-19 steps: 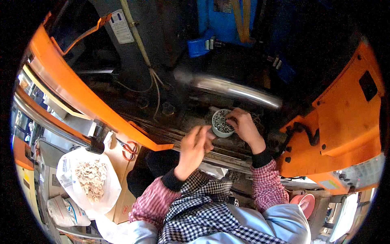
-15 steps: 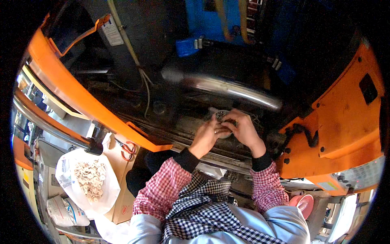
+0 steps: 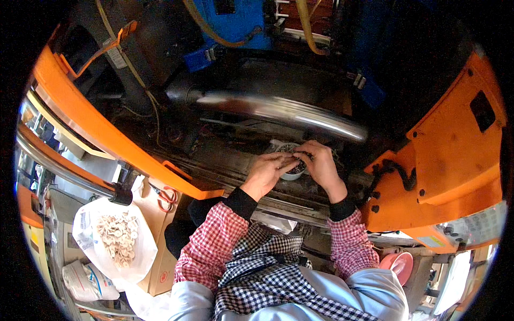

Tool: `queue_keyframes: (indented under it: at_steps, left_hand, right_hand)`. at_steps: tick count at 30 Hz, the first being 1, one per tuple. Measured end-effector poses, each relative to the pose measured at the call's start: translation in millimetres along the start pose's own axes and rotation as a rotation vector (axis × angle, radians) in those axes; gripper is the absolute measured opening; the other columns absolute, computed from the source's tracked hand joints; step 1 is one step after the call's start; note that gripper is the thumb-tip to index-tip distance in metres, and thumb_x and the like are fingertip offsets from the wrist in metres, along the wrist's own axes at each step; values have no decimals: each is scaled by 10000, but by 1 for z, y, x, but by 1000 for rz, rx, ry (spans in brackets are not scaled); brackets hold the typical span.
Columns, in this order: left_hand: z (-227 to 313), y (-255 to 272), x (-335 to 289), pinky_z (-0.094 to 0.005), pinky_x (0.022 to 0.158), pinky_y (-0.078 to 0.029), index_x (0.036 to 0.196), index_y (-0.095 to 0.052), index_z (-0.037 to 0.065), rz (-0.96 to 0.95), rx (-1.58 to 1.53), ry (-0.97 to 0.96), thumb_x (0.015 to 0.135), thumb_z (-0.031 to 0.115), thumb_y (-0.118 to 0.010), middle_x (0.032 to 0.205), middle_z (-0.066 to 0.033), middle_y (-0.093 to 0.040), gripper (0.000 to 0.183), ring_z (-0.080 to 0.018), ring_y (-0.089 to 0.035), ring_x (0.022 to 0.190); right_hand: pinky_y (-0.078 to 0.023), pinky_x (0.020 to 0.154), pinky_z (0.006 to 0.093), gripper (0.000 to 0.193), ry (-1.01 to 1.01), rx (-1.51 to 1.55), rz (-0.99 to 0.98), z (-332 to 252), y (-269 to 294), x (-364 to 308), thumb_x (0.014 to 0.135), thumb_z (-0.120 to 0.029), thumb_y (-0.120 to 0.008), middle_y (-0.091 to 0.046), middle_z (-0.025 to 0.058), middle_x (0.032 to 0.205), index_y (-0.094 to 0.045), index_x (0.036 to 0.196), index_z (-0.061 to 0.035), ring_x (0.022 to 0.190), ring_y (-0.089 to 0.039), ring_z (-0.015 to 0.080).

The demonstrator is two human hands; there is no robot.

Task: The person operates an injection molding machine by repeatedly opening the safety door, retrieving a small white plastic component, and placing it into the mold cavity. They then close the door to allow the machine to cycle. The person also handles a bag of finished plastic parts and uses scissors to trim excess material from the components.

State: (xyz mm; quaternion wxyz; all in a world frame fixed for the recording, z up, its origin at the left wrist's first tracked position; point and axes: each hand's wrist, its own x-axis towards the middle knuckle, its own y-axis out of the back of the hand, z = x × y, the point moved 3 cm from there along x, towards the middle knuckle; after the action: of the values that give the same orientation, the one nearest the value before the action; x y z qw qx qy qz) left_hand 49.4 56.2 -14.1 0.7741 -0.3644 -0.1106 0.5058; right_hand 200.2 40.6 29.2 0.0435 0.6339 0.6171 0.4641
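Both my hands meet over a small white bowl (image 3: 292, 176) that holds many small dark metal-looking pieces (image 3: 289, 147). My left hand (image 3: 264, 174) comes in from the left, its fingers reaching over the bowl with thumb and fingertips together. From the right, my right hand (image 3: 323, 167) bends its fingers down in a pinch against the left fingertips. Whatever sits between the fingertips is too small and too covered to make out. The bowl rests on a dark, grimy machine ledge, partly hidden by my fingers.
A shiny metal bar (image 3: 284, 109) crosses just beyond my hands. Orange machine guards (image 3: 123, 144) flank both sides. At left, a bag (image 3: 83, 230) of pale round plastic parts and red-handled scissors (image 3: 168, 198) lie on a cardboard box (image 3: 165, 267). A pink bowl (image 3: 401, 266) stands at right.
My left hand has turned flatter and shifted slightly left, showing more of the bowl's contents. The right hand stays close by, still pinched. The view has swung a little, moving the machine background left.
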Motion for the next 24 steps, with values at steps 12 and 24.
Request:
queue_keyframes:
  at_steps: [12, 24]
  left_hand:
    - [2, -5, 2, -361, 592, -513, 1018, -551, -134, 47, 1154, -497, 897, -14, -430, 791, -258, -612, 209, -288, -673, 758]
    - [-9, -18, 2, -449, 609, -460, 1055, -539, -83, 31, 1422, -768, 726, -121, -450, 859, -302, -562, 343, -441, -553, 726]
  right_hand:
    - [-466, 649, 388, 126, -9, -279, 74, -19, 11, 7, 758, -24, -637, -591, 177, 810, -637, 861, 48, 724, -573, 329]
    - [-394, 551, 257, 217, -239, 436, 556, 35, -18, 238, 856, -166, -603, -590, 17, 665, -648, 862, 47, 596, -503, 88]
